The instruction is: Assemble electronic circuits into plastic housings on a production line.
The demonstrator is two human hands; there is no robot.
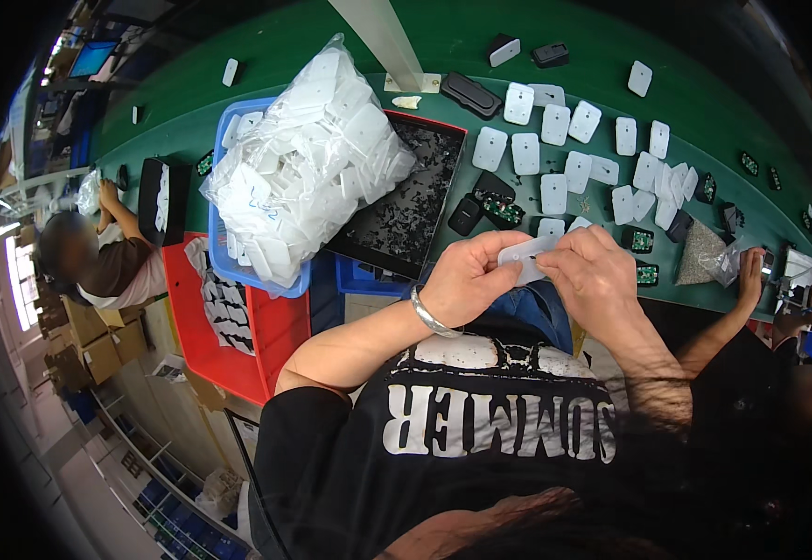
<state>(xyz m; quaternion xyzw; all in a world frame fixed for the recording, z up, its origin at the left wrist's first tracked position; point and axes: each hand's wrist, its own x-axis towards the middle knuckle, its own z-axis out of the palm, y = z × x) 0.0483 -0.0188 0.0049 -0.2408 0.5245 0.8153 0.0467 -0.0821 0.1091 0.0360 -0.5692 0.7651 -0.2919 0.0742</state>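
A: Where lies the white plate [528, 250]?
B: Between left hand [471, 275] and right hand [598, 276], each pinching one end; its long axis (partly covered) runs roughly crosswise, neither hand nearer.

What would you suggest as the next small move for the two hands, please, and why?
I would probably steady the white plastic plate with the left hand and let the right hand press gently near its middle: both hands already pinch it, and several similar white plates on the green workbench show small dark spots there.
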